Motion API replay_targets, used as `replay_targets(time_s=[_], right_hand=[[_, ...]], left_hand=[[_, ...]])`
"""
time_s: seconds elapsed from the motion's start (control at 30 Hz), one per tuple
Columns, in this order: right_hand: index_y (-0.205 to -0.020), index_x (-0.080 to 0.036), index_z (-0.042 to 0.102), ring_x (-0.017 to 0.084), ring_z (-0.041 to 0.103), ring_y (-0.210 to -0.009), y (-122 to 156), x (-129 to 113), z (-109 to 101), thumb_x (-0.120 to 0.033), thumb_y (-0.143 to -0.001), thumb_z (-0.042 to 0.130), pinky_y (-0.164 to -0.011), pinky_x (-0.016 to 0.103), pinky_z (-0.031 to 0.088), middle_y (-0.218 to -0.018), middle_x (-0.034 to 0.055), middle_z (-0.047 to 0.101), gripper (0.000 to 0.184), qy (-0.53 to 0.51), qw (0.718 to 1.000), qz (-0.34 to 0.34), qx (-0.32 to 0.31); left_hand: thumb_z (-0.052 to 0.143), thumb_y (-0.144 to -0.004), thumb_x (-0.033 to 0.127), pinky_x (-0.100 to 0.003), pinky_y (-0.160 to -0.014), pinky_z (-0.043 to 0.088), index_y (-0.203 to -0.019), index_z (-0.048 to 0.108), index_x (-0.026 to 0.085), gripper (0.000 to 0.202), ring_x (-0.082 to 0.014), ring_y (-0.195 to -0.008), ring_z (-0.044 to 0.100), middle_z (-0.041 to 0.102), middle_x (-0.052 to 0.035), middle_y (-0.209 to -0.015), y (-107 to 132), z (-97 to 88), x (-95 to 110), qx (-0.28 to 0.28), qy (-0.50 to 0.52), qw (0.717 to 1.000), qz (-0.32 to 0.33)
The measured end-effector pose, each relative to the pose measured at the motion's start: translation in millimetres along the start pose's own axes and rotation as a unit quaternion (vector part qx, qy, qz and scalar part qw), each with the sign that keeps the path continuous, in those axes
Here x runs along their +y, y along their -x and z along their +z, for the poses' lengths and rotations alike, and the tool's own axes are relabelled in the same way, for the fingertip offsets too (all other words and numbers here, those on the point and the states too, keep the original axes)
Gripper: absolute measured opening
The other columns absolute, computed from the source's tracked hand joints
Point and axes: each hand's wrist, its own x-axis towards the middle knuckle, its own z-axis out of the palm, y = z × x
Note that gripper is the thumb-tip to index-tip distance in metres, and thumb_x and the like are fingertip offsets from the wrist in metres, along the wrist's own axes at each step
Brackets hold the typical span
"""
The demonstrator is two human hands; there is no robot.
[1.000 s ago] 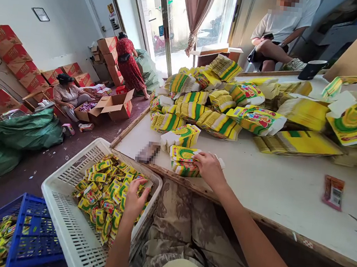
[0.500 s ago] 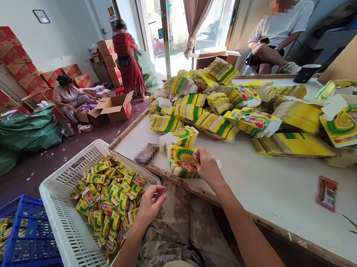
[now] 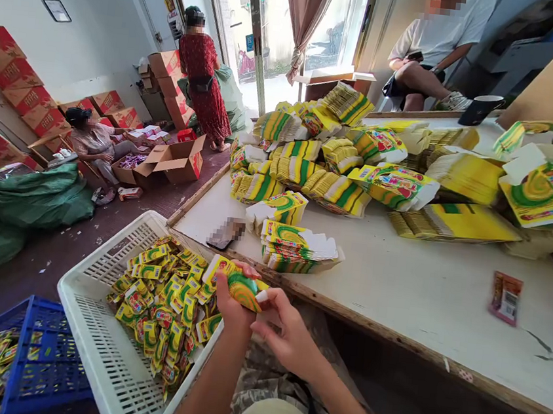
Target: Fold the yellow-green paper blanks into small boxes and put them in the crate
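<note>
A yellow and green printed carton (image 3: pixel 243 287) is held over the near edge of the table. My left hand (image 3: pixel 234 311) is closed around it, fingers along one side and thumb on the other. At its near end my right hand (image 3: pixel 288 332) pinches a white flap between bent fingers. Just beyond my hands, a row of flattened cartons (image 3: pixel 296 252) leans on the table, white flaps facing right. To my left, the white plastic basket (image 3: pixel 73 301) holds many small yellow boxes (image 3: pixel 166 314) in a loose heap.
Bundles of flat cartons (image 3: pixel 310 171) cover the table's far side. A phone (image 3: pixel 227 233), a small packet (image 3: pixel 505 297) and a dark mug (image 3: pixel 479 111) lie or stand on the tabletop (image 3: pixel 420 294). A blue crate (image 3: pixel 49 367) sits lower left. Three other people are farther off.
My right hand has come back from the row of cartons toward my left hand. One carton is now between both hands, and my left hand has closed around it.
</note>
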Motion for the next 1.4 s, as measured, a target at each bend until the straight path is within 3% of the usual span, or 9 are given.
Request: replay_targets(time_s=[0.2, 0.4, 0.57, 0.7, 0.83, 0.93, 1.03, 1.2, 1.4], right_hand=[[-0.099, -0.023, 0.056, 0.019, 0.061, -0.082, -6, 10, -12, -0.035, -0.077, 0.074, -0.076, 0.030, 0.051, -0.090, 0.0006, 0.063, 0.031, -0.029, 0.995, 0.069, 0.066], [-0.066, -0.021, 0.051, 0.013, 0.049, -0.060, -5, 20, -19, -0.056, -0.071, 0.079, -0.055, 0.026, 0.044, -0.063, -0.0040, 0.052, 0.045, -0.088, 0.988, 0.084, 0.097], [-0.076, -0.022, 0.067, 0.018, 0.057, -0.067, 1, 21, -42, -0.048, -0.087, 0.068, -0.061, 0.030, 0.048, -0.071, 0.0013, 0.063, 0.029, 0.114, 0.984, -0.023, 0.134], [-0.095, -0.027, 0.074, 0.023, 0.063, -0.088, 5, 9, -63, -0.025, -0.098, 0.053, -0.090, 0.044, 0.048, -0.085, 0.0037, 0.072, 0.021, 0.359, 0.914, -0.165, 0.097], [-0.102, -0.030, 0.071, 0.022, 0.063, -0.109, 10, -2, -59, -0.016, -0.098, 0.050, -0.118, 0.053, 0.029, -0.093, 0.0007, 0.073, 0.026, 0.378, 0.894, -0.239, 0.020], [-0.131, -0.028, 0.058, 0.029, 0.049, -0.135, 13, 2, -55, -0.026, -0.094, 0.060, -0.118, 0.056, 0.031, -0.135, 0.0097, 0.060, 0.038, 0.318, 0.925, -0.180, 0.101], [-0.147, -0.024, 0.041, 0.033, 0.049, -0.135, 13, 15, -51, -0.042, -0.091, 0.062, -0.110, 0.055, 0.043, -0.148, 0.0157, 0.049, 0.062, 0.154, 0.969, -0.030, 0.190], [-0.133, -0.027, 0.058, 0.031, 0.063, -0.122, 13, 30, -41, -0.056, -0.087, 0.062, -0.103, 0.049, 0.052, -0.134, 0.0106, 0.065, 0.054, -0.184, 0.966, 0.182, 0.025], [-0.132, -0.027, 0.061, 0.031, 0.063, -0.122, 15, 39, -39, -0.063, -0.081, 0.068, -0.103, 0.048, 0.052, -0.130, 0.0096, 0.068, 0.063, -0.209, 0.951, 0.224, 0.035]], left_hand=[[0.060, -0.060, 0.089, -0.032, -0.075, 0.053, -0.091, 0.062, 0.023, 0.073, -0.0190, -0.077, 0.059, 0.061, -0.0039, -0.084, 10, -17.0, -11, -0.043, -0.059, 0.997, 0.004], [0.076, -0.071, 0.060, -0.026, -0.072, 0.051, -0.076, 0.066, 0.019, 0.043, -0.0137, -0.068, 0.060, 0.065, 0.0006, -0.072, 14, -34.0, -25, -0.007, -0.109, 0.994, 0.011], [0.066, -0.081, 0.062, -0.032, -0.087, 0.052, -0.100, 0.072, 0.019, 0.048, -0.0223, -0.094, 0.068, 0.074, -0.0077, -0.101, 5, -42.7, 6, -0.093, -0.197, 0.976, 0.018], [0.075, -0.071, 0.063, -0.046, -0.115, 0.036, -0.142, 0.049, 0.022, 0.086, -0.0323, -0.138, 0.046, 0.052, -0.0136, -0.147, 3, -45.2, 41, -0.231, -0.375, 0.891, 0.113], [0.090, -0.057, 0.043, -0.048, -0.109, 0.042, -0.140, 0.048, 0.023, 0.096, -0.0345, -0.129, 0.053, 0.057, -0.0120, -0.140, 10, -37.3, 35, -0.356, -0.519, 0.777, 0.027], [0.079, -0.071, 0.033, -0.039, -0.091, 0.052, -0.128, 0.054, 0.021, 0.063, -0.0262, -0.104, 0.065, 0.068, -0.0061, -0.117, 18, -33.1, 17, -0.340, -0.528, 0.778, -0.007], [0.077, -0.070, 0.029, -0.039, -0.090, 0.052, -0.128, 0.049, 0.019, 0.065, -0.0258, -0.102, 0.065, 0.068, -0.0075, -0.114, 27, -33.4, 5, -0.308, -0.545, 0.780, 0.025], [0.071, -0.074, 0.022, -0.041, -0.098, 0.050, -0.144, 0.030, 0.022, 0.081, -0.0269, -0.117, 0.061, 0.058, -0.0115, -0.133, 34, -39.1, -11, -0.387, -0.515, 0.756, 0.118], [0.066, -0.068, 0.013, -0.037, -0.085, 0.052, -0.129, 0.040, 0.024, 0.067, -0.0243, -0.103, 0.062, 0.056, -0.0087, -0.119, 32, -43.7, -14, -0.375, -0.509, 0.750, 0.193]])
